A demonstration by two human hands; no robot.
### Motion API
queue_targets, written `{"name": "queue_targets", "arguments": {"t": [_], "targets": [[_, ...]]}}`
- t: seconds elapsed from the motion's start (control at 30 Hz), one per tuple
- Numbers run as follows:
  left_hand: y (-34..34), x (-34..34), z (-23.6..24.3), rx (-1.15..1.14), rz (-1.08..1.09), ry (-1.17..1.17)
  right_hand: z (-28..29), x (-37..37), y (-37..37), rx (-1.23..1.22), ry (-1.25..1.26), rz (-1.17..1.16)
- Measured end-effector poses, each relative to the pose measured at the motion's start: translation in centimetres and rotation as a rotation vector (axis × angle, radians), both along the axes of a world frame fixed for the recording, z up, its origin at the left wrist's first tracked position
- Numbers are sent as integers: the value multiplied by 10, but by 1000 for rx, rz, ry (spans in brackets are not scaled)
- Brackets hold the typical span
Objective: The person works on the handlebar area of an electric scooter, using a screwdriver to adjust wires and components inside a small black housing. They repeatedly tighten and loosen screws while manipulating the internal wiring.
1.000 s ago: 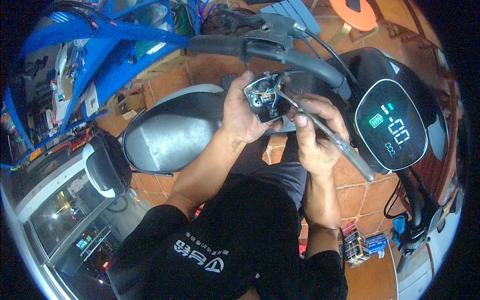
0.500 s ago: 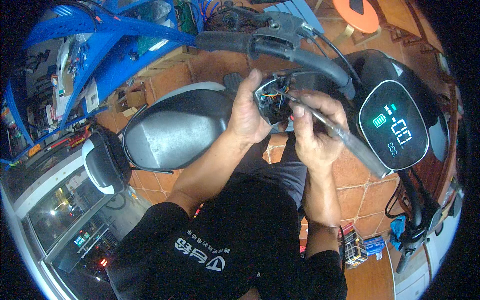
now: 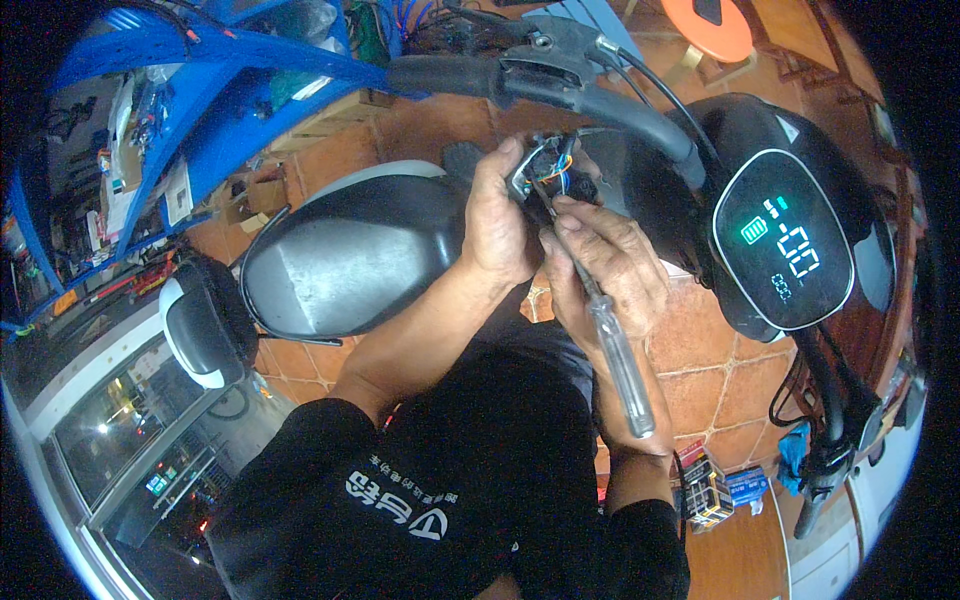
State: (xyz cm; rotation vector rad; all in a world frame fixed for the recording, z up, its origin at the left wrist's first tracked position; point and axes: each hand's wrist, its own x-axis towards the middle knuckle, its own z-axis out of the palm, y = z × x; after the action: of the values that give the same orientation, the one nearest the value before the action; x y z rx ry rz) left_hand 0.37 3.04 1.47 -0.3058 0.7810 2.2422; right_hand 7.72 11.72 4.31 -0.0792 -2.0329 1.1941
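My left hand is closed round an opened switch housing, its thumb along the near side. Inside the housing show thin coloured wires, orange, yellow and blue among them. In my right hand is a screwdriver with a clear handle, gripped by its shaft. The handle hangs back over my right wrist. Its shaft runs up to the wires, but my fingers and the dark housing hide what the tip touches. Just beyond the housing passes the black handlebar of an electric scooter.
A lit display stands right of my hands. The black seat and a padded backrest lie left. Blue shelving holds parts at upper left. An orange stool is far right. Small boxes sit at lower right.
The screwdriver has swung from slanting right to pointing nearly toward me, its handle now over my right wrist. My right hand has shifted left and down, closer to my left hand.
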Motion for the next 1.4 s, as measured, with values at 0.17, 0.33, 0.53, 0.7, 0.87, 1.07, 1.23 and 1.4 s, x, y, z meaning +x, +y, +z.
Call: {"name": "queue_targets", "arguments": {"t": [0.17,0.33,0.53,0.7,0.87,1.07,1.23,1.4], "targets": [[3,5,3,-9,19,35,-7,-1,-3,39,37,-41],[5,6,4,-41,58,34,-6,-3,-4,57,39,-31],[4,4,1,-62,60,69,-2,-6,-5,25,15,-16],[5,4,1,-141,80,57,-2,-8,-4,-19,-5,5],[5,5,1,-54,15,45,0,-5,0,24,-42,36],[-1,-3,-8,178,82,-62,2,5,8,-507,-66,10],[0,-7,-8,29,10,23,4,-5,16,-818,-216,58],[-10,-18,-26,240,-57,-20,-4,-12,16,-882,-233,111]]}}
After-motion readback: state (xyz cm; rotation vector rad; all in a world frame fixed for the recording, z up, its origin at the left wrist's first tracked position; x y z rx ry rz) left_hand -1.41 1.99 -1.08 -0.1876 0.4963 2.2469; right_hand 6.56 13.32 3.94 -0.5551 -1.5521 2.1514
